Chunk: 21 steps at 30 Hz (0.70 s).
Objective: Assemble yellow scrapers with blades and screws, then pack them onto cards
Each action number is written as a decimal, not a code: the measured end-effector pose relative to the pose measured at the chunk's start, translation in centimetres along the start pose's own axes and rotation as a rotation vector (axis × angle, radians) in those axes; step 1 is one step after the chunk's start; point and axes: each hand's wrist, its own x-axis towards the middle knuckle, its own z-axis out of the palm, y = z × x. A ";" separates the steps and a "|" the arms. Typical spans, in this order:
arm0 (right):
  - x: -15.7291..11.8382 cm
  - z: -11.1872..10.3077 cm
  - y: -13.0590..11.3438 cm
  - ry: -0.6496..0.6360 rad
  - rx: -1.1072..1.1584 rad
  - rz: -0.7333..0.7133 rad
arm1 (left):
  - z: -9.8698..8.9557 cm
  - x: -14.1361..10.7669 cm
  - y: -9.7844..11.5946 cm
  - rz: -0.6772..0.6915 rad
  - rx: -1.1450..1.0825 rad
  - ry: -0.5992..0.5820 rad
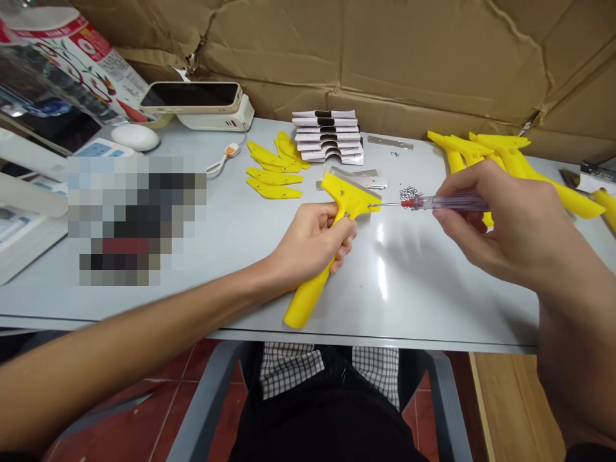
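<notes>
Head view: the left hand [315, 240] grips the yellow scraper [332, 244] by its handle, flat on the table [231, 244]. The right hand [505, 224] pinches a screwdriver [433, 203], tip at the scraper's head. It looks like a screw is going in. Next, the tip must stay in the screw while it turns. More screws [410, 192] lie near.

A pale grey desk [231, 256] carries yellow plates [274, 170] and a stack of white packets [328, 136] near its back edge, loose screws [410, 192] mid-desk, yellow scraper handles [505, 160] toward the right back corner, a mouse [135, 136] back left.
</notes>
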 end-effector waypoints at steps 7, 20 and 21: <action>0.1 0.2 0.3 -0.035 -0.083 0.037 | 0.0 0.0 0.1 -0.003 0.010 -0.005; 0.0 0.1 0.1 0.015 -0.083 -0.016 | -0.1 0.0 0.2 -0.001 -0.001 -0.002; 0.1 0.1 0.1 0.019 -0.095 -0.018 | -0.1 0.0 0.1 0.000 0.003 -0.004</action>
